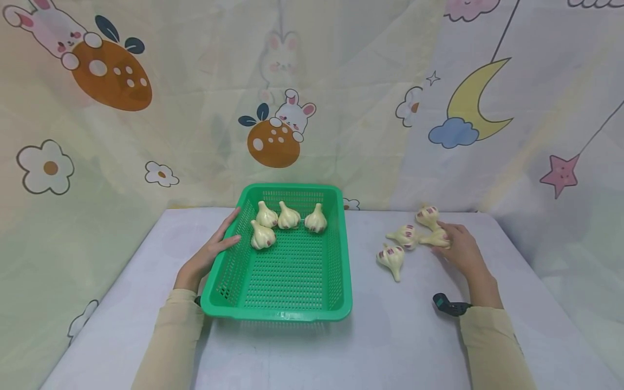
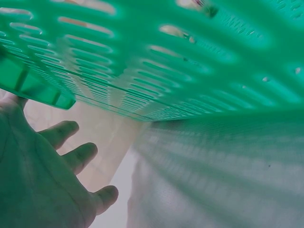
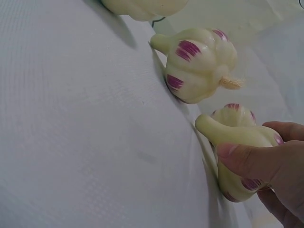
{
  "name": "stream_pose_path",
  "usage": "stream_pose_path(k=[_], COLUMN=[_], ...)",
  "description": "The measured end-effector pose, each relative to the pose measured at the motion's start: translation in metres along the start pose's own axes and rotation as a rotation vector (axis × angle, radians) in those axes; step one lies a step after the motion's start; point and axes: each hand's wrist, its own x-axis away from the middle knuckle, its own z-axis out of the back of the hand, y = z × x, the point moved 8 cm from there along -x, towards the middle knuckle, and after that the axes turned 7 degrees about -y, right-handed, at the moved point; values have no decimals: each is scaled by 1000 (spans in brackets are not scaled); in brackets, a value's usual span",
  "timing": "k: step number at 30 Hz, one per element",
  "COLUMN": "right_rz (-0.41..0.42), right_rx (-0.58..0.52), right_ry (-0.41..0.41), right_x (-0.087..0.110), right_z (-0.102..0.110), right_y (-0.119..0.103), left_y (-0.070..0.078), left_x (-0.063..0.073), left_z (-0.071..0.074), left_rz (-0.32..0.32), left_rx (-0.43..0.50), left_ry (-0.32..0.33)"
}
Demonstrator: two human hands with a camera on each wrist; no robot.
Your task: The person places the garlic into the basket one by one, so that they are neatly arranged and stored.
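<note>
A green plastic basket (image 1: 287, 313) stands left of the middle of the table, with several garlic bulbs (image 1: 289, 216) at its far end. My left hand (image 1: 214, 250) rests along the basket's left side; the left wrist view shows its fingers spread beside the slotted wall (image 2: 156, 80). Over to the right, my right hand (image 1: 463, 250) grips a garlic bulb (image 3: 247, 137) between thumb and fingers. Near it on the table lie a purple-streaked bulb (image 1: 403, 236), another bulb (image 1: 391, 261) closer to me, and one farther back (image 1: 427, 215).
A white cloth covers the table (image 1: 390, 336). Behind it hangs a curtain (image 1: 205, 135) printed with rabbits, flowers and a moon. A dark wrist camera (image 1: 450, 305) sits at my right cuff.
</note>
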Motion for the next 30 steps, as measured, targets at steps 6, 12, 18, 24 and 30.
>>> stream_pose_path(k=[6, 12, 18, 24, 30], right_rz=[1, -22, -29, -27, -40], right_rx=[7, 13, 7, 6, -7], right_ry=[5, 4, 26, 46, 51], right_x=[0, 2, 7, 10, 12], right_z=[1, 3, 6, 9, 12], right_y=[2, 2, -1, -1, -2], left_y=[-1, -2, 1, 4, 3], left_x=[0, -1, -1, 0, 0], left_z=[0, 1, 0, -2, -2], left_rz=[-3, -7, -17, -24, -21], left_rx=[5, 9, 5, 13, 9], left_ry=[-4, -8, -17, -22, -23])
